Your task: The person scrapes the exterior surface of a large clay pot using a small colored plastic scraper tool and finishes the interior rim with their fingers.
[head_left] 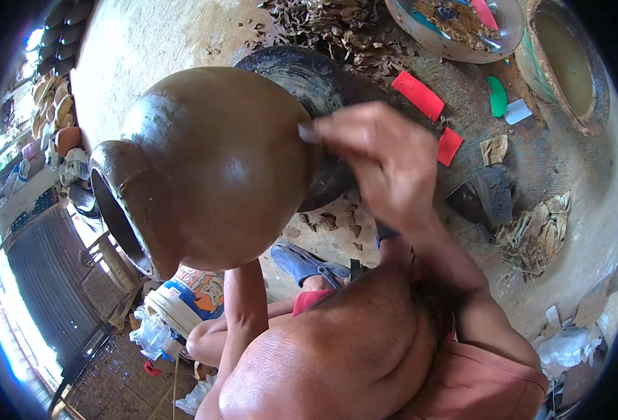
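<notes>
A large brown clay pot point(225, 161) lies tilted on its side, its thick-rimmed mouth facing left and its surface damp and shiny. Behind and to its right is a dark round dish-like support point(298, 73), smeared with wet clay. My right hand point(389, 157), slightly blurred, is closed with the fingers drawn together. From its fingertips a small grey piece point(309, 133) sticks out against the pot's right side; its kind is unclear. My left forearm rises below the pot, and the hand itself is hidden behind the pot.
Clay scraps point(330, 28) lie at the back. Red strips point(419, 96), a green piece point(498, 96), dark scraper-like blades point(487, 199) and a crumpled cloth point(536, 234) lie right. A basin point(449, 45) and a water-filled vessel point(564, 66) stand far right; a bucket point(176, 311) stands lower left.
</notes>
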A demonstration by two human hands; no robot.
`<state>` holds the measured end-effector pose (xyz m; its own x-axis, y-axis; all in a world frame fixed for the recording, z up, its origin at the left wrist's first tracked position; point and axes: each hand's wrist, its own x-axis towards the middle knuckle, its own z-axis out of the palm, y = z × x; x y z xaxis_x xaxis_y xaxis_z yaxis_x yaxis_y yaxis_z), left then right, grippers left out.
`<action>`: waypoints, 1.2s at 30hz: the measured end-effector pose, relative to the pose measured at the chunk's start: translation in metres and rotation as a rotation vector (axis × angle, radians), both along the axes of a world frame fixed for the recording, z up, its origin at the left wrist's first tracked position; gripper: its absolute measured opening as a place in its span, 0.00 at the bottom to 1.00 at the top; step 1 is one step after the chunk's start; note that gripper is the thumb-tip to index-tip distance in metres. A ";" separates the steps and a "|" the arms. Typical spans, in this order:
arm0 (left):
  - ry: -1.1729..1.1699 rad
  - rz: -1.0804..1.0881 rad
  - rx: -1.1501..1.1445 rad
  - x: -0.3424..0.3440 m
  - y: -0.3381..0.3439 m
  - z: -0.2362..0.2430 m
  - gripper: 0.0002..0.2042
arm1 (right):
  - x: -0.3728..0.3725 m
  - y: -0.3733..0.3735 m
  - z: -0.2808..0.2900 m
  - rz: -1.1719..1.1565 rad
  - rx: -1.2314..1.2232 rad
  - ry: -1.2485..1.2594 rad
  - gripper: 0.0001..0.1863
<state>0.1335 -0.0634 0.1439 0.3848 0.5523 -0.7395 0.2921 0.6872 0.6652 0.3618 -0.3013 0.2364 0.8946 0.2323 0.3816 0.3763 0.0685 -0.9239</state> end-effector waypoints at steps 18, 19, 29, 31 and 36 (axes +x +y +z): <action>0.134 0.031 -0.234 -0.008 -0.107 -0.017 0.33 | -0.001 0.012 -0.021 0.055 0.086 0.075 0.15; 0.185 -0.052 -0.352 -0.016 -0.108 -0.016 0.35 | -0.004 0.013 -0.019 0.060 0.093 0.076 0.15; 0.084 0.119 0.094 0.015 -0.060 -0.021 0.39 | -0.028 0.016 -0.018 0.088 0.072 0.166 0.22; 0.016 0.098 0.002 0.004 -0.086 -0.027 0.41 | -0.026 0.017 -0.014 0.092 0.070 0.137 0.22; -0.027 -0.105 -0.187 0.004 -0.071 -0.007 0.38 | -0.037 0.010 -0.019 0.109 0.063 0.197 0.22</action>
